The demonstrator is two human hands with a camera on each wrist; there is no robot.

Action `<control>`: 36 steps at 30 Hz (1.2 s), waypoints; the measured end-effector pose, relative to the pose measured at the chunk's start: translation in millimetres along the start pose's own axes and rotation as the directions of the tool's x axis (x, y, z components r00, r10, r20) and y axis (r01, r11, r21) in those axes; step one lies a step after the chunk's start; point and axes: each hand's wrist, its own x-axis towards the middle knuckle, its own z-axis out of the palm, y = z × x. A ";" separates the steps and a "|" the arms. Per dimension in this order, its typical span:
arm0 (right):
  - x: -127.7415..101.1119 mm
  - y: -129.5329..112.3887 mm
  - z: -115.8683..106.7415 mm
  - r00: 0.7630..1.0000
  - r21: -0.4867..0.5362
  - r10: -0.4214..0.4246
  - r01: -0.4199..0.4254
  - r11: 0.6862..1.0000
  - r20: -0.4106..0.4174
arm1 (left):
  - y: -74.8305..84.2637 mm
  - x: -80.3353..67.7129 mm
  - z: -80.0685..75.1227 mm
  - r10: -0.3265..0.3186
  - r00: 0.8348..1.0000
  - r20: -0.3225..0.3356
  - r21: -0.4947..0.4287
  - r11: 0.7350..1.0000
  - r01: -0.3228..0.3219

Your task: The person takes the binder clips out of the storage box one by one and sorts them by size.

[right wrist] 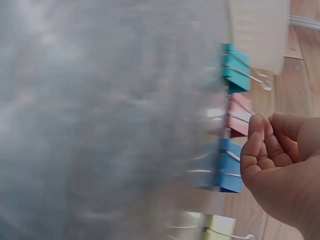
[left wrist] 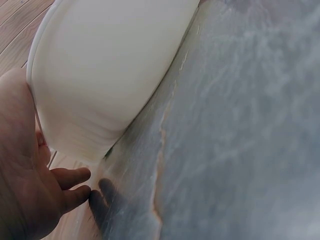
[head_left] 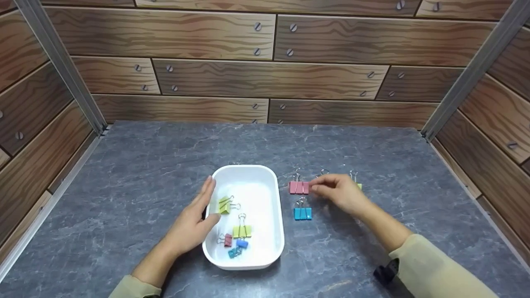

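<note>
At the white plastic tray, my left hand holds the left side, thumb over the rim and fingers along the outer wall. Inside lie two yellow binder clips, a small red one, a small blue one and a small teal one. To the right of the tray, my right hand pinches the right edge of a pink binder clip on the table. A turquoise binder clip stands just in front of it.
Close beside the right fingers stands a blue binder clip, mostly hidden by the hand in the head view. Further right is a yellow binder clip. Wood-patterned panels enclose the grey marbled table at the back and sides.
</note>
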 end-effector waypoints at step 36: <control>16.6 -95.9 81.1 0.940 0.191 -0.249 0.206 0.960 0.235 | 1.1 0.8 0.3 -0.004 1.000 0.007 0.014 1.000 0.004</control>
